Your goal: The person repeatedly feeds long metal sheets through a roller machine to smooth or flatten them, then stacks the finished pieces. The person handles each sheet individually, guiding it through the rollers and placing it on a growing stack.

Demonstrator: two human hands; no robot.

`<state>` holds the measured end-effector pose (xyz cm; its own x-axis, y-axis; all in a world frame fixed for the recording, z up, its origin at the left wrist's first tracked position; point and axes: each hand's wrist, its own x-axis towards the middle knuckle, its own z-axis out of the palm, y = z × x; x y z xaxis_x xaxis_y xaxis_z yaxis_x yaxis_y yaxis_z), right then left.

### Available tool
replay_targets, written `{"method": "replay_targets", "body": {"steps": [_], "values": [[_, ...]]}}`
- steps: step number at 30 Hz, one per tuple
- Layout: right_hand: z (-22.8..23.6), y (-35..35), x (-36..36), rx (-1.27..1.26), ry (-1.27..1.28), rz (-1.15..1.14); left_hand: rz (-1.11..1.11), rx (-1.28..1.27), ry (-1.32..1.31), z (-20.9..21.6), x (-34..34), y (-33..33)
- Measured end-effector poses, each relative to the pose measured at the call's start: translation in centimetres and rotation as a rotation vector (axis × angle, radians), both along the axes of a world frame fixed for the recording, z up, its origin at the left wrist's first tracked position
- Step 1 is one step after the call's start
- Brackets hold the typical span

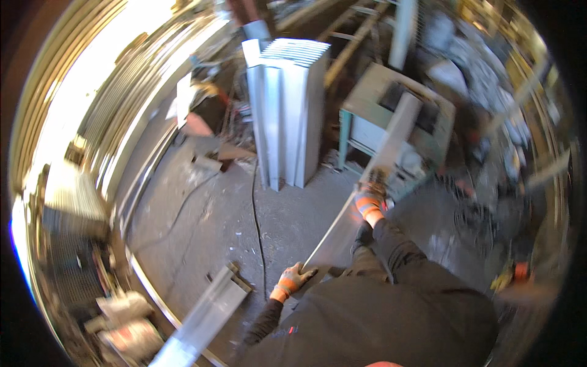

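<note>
A long sheet-metal profile (333, 241) slants from the bench at upper right down to my body. Near its lower end, my left hand (292, 281), in an orange and grey glove with dark fingertips, is closed on the edge. Farther up, my right hand (369, 200), gloved alike, grips the profile close to the bench; motion blurs its dark fingers. The profile's far part rests across the green-framed bench (367, 92). My dark clothing hides some of the near end.
A stack of upright metal profiles (287, 116) stands ahead. Another metal profile (205, 321) lies at lower left. A black cable (255, 220) runs over the concrete floor (214, 214). Wrapped grey material (483, 79) is heaped at right, and long stock (122, 116) lines the left side.
</note>
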<state>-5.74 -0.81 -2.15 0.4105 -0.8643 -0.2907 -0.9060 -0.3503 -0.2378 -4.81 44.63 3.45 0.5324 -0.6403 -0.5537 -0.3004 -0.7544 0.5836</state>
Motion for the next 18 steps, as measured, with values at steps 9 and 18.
{"method": "replay_targets", "body": {"steps": [9, 18], "values": [[2.6, 15.2, -8.9, 0.288, -0.634, -0.152, 0.015, -0.019, -0.218, 0.3, -5.4, 9.1], [4.5, 16.7, -9.8, 0.432, -0.627, -0.313, -0.192, -0.157, -0.326, -0.7, -5.7, 12.5]]}}
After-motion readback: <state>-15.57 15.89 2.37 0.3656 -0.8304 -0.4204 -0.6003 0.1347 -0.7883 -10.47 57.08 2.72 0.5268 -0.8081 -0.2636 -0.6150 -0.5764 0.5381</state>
